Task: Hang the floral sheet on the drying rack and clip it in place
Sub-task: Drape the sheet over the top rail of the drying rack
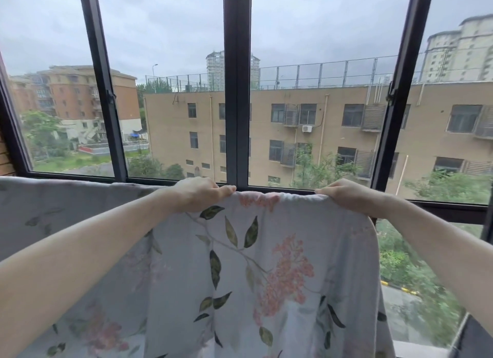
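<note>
Matt printed cloth sheet [266,264]

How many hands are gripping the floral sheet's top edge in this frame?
2. The left hand grips the floral sheet left of the centre window post; the right hand grips it further right. No clips visible.

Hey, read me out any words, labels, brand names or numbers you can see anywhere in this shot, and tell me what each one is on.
No readable text in this view.
Floral sheet: only a printed pattern of leaves and pink blossoms, no label or tag showing.
Left hand and right hand: they grip the sheet's top edge; nothing written there.
Buildings beyond the window frame: no legible signs or numbers; any marks are too small to read.
</note>
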The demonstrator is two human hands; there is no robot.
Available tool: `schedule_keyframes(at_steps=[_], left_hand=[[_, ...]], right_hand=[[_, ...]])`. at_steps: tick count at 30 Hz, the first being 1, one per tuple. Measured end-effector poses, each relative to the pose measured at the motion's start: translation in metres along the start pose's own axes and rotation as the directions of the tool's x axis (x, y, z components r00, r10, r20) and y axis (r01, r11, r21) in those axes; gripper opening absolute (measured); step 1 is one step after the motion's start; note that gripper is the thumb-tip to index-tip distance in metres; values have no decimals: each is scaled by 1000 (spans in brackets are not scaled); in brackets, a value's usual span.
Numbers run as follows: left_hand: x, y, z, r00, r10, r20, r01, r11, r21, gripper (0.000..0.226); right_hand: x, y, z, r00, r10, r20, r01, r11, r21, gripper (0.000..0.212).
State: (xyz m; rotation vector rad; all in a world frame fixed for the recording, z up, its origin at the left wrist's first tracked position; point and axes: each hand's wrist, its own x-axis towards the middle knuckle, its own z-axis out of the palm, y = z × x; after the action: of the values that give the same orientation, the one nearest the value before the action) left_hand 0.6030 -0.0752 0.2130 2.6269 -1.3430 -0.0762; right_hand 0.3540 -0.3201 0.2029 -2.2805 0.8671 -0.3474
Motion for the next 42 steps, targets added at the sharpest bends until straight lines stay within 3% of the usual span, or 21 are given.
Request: schedule_keyframes(at_steps=[5, 8, 10, 12, 14, 16, 18, 20, 22, 24, 26, 32, 34, 37, 40, 42], left_hand=[[2, 7, 2, 1000, -17, 10, 17, 1000, -4, 68], [3, 5, 3, 999, -39, -5, 38, 999, -28, 77], [3, 3, 4, 999, -41, -5, 41, 999, -22, 72], [4, 3, 3, 999, -37, 6, 37, 999, -31, 61], [5, -1, 2, 999, -38, 27, 38, 999, -15, 65], [8, -2, 1, 997, -65, 27, 67, 997, -46, 83], [11, 2, 3, 998, -50, 32, 52, 997, -63, 83], [12, 9, 5, 999, -31, 25, 32, 999, -41, 79], [14, 14, 6, 999, -33, 13, 33, 999, -13, 80], [14, 14, 6, 999, -48, 11, 47, 999, 21, 77], [11, 11, 5, 999, -52, 4, 52, 998, 42, 73], [6, 4, 3, 998, -57, -4, 57, 997, 49, 65], [7, 3, 4, 999, -41, -15, 41, 998, 55, 73], [7, 7, 9, 998, -28, -62, 32, 998, 58, 70], [-1, 1, 20, 978, 58, -200, -51, 998, 39, 72], [-9, -8, 28, 943, 132, -304, -139, 990, -2, 66]], right_hand=[[-16, 23, 1, 998, 66, -4, -62, 955, 291, 34], [-21, 15, -4, 991, 116, 61, -129, 938, 322, 40], [-19, 11, -5, 991, 120, 61, -132, 946, 296, 44], [-15, 7, -10, 996, 81, -29, -71, 966, 248, 41], [-6, -2, -22, 982, -3, -186, 45, 974, 223, 45], [4, -15, -39, 936, -92, -339, 170, 963, 210, 54], [17, -25, -51, 854, -119, -507, 240, 954, 181, 55], [30, -26, -49, 808, -108, -579, 195, 977, 89, 54], [36, -19, -36, 901, -45, -430, 3, 995, -98, 49], [35, -12, -17, 975, 87, -206, -150, 937, -315, 38], [36, -15, 1, 991, 77, -110, -113, 924, -365, 38], [11, -81, 34, 963, -263, -51, 258, 962, -87, 27], [-4, -97, 54, 932, -360, -50, 341, 914, -220, 30], [-20, -96, 95, 890, -443, -110, 336, 799, -499, 40], [-24, -84, 113, 826, -502, -255, 282, 761, -585, 49], [-23, -85, 113, 828, -487, -277, 270, 780, -565, 55]])
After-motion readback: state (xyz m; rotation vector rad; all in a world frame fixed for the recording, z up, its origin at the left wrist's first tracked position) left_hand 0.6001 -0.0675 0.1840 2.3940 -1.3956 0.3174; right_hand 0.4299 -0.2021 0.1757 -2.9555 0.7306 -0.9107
